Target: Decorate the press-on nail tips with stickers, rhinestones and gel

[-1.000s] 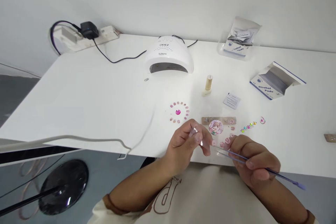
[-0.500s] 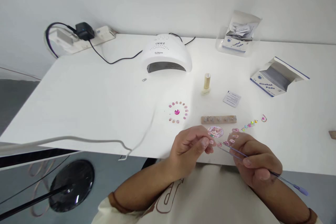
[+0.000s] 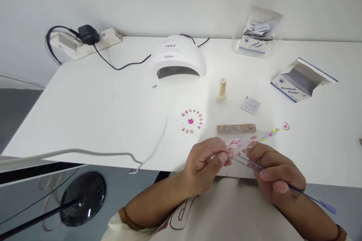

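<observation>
White tabletop [image 3: 113,109] below, left hand [image 3: 206,162] apparently pinches a clear sheet [image 3: 245,144], its pink nail-tip arc [image 3: 244,151] seemingly unfinished; right hand [image 3: 277,171] grips tweezers [image 3: 308,195].

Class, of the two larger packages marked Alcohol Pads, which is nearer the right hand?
The open cardboard box; the package in clear plastic lies farther from the right hand.

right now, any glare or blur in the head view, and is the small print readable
Head view: a bright glint on the black round base; head view: "Alcohol Pads" reads on the box, but print on the sachet is too small; head view: tips of the tweezers near the left hand look soft.
</observation>
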Motion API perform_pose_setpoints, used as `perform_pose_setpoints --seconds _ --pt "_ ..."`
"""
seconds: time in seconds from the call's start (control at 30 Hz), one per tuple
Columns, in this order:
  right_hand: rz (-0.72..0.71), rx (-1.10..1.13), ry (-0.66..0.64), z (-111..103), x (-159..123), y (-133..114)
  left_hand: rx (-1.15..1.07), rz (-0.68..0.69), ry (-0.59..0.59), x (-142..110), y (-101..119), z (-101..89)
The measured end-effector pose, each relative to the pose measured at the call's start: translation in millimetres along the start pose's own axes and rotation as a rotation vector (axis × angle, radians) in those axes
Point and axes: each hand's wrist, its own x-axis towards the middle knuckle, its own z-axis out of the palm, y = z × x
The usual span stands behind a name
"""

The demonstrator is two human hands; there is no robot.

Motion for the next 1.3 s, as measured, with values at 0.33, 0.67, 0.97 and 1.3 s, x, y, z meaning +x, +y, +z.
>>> perform_pose_setpoints --seconds 0.33,0.67,0.97,1.3 --pt "0.016 0.087 0.017 2.9 10.7 -2.6 -0.056 0.067 -0.035 -0.1 -4.7 -0.5" --pt "-0.039 -0.079 0.014 -1.4 5.8 1.1 -0.134 -0.039 -0.029 -6.5 -5.6 -0.2" --pt "-0.082 -0.137 0.005 -2.4 2.6 1.2 -0.066 -0.095 0.021 -3.3 0.8 0.7" --pt "-0.227 -0.255 -0.140 -8.4 1.7 -0.8 -0.001 -0.238 0.051 1.5 10.2 -0.9"
